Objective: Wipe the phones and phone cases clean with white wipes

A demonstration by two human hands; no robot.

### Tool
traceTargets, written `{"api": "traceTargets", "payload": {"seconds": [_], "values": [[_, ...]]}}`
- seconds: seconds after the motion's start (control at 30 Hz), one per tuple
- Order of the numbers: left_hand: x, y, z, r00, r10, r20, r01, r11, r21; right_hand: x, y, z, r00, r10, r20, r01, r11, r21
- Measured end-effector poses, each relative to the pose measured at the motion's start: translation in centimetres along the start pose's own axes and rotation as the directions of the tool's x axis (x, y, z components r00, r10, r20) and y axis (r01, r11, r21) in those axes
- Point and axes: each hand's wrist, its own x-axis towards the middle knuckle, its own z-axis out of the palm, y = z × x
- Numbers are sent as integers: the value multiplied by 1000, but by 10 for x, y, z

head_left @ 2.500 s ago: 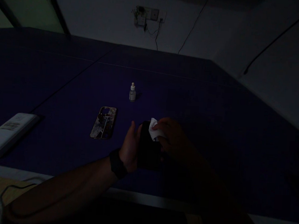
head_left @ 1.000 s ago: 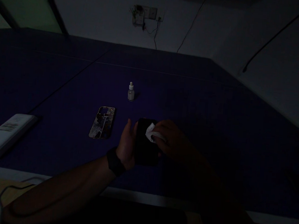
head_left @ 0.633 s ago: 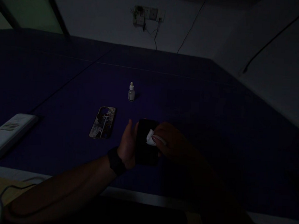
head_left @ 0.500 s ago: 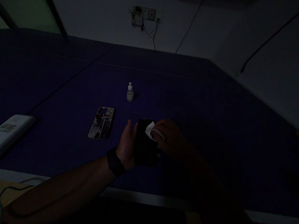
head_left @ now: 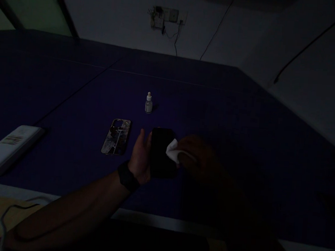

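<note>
My left hand point(head_left: 141, 157), with a dark watch on its wrist, grips a black phone point(head_left: 161, 159) by its left side and from beneath. The phone's dark flat face is turned up toward me. A white wipe point(head_left: 173, 151) is pinched in my right hand point(head_left: 196, 156), and its loose end lies over the right part of the phone. Left of my hands, a patterned phone case point(head_left: 116, 136) with a camera cutout lies on the table. Beyond the phone stands a small dropper bottle point(head_left: 148, 104) with a white cap.
A white power strip or power bank point(head_left: 11, 149) lies at the left, with a cable point(head_left: 4, 221) near the front edge. The table point(head_left: 214, 117) has a dark blue top. Wall sockets point(head_left: 169, 16) with hanging wires are behind it.
My right hand and the wipe have moved to the right across the phone, toward its right edge. The phone has shifted slightly up in view. The camera has turned slightly left.
</note>
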Motion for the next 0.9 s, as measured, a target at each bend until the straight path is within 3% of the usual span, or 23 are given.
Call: {"api": "traceTargets", "payload": {"seconds": [0.13,0.3,0.53,0.73,0.9], "values": [[4,0,2,994,81,-73,-79,996,29,0,-3,13,988,-98,115,107,992,-70],[5,0,5,990,101,-99,-101,995,12,-1,4,14,975,-123,187,143,985,-95],[3,-3,3,994,78,-77,-76,997,29,-1,10,12,990,-110,90,124,980,-157],[5,-2,2,988,136,-72,-136,991,7,0,1,12,966,-153,210,173,982,-82],[3,-1,3,990,122,-67,-119,992,39,0,10,15,992,-117,35,121,978,-170]]}}
